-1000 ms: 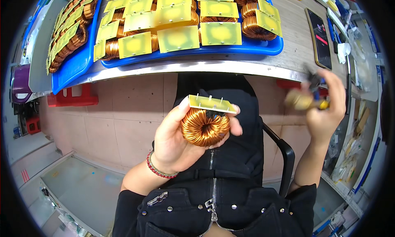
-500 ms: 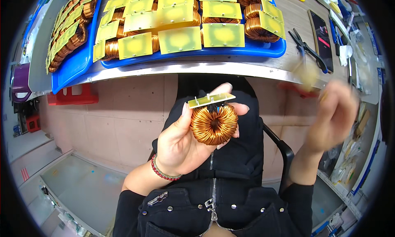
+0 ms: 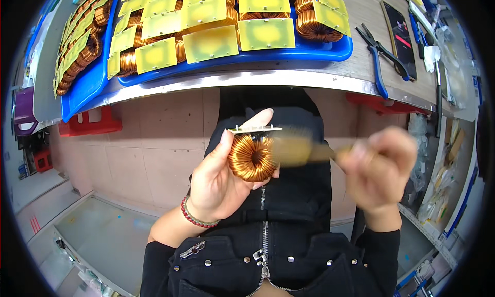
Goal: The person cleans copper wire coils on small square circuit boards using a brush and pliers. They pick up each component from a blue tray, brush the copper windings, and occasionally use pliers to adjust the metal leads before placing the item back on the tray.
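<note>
My left hand is closed around a copper-wound toroidal coil above my lap. A thin yellowish board with short pins sits on top of the coil, seen nearly edge-on. My right hand, smeared by motion, grips a brush by its handle. The brush's tan bristles are at the coil's right side and cover part of it; whether they touch it I cannot tell.
Ahead on the table, a blue tray holds several coils with yellow boards, and a second blue tray stands left. Blue-handled pliers and a phone lie right. Red stools stand under the table.
My right hand has swung the brush down and left, from near the table edge to the coil. My left hand has shifted slightly left, and the board now shows more edge-on.
</note>
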The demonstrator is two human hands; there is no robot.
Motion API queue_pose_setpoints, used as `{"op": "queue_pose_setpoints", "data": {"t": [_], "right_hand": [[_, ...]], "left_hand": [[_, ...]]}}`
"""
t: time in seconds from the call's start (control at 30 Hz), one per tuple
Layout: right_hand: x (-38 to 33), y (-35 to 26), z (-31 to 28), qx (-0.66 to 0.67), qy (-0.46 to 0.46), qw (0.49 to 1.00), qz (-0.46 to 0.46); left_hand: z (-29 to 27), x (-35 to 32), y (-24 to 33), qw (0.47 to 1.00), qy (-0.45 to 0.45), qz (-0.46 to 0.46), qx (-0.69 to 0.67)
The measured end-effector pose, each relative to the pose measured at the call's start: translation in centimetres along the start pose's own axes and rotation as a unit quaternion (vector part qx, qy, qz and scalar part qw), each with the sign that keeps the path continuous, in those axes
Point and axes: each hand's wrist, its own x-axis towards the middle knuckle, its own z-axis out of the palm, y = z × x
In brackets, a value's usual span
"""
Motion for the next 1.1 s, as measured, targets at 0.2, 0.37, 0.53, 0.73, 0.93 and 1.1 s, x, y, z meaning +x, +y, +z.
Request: {"op": "queue_pose_setpoints", "data": {"t": [0.2, 0.37, 0.53, 0.73, 0.93, 1.1], "right_hand": [[-0.7, 1.9, 0.3, -0.128, 0.06, 0.99, 0.03], [-2.3, -1.6, 1.1, 0.121, -0.217, 0.968, 0.039], [-2.2, -0.9, 1.8, 0.018, -0.04, 0.999, -0.007], [-2.1, -0.4, 1.4, 0.005, 0.088, 0.988, 0.129], [-3.6, -2.0, 2.4, 0.084, -0.111, 0.987, -0.077], [-3.3, -1.6, 1.8, 0.095, -0.039, 0.994, -0.034]], "left_hand": [[0.0, 0.2, -0.3, 0.997, 0.018, 0.065, 0.035], [0.8, 0.7, -0.4, 0.994, -0.006, 0.1, 0.034], [-0.5, 1.1, -0.7, 0.992, -0.088, 0.064, -0.062], [0.4, 0.8, -0.3, 0.99, -0.058, 0.027, -0.124], [-0.1, 1.3, -0.4, 0.972, -0.154, 0.029, -0.175], [1.0, 0.8, -0.1, 0.982, -0.061, -0.004, -0.179]]}}
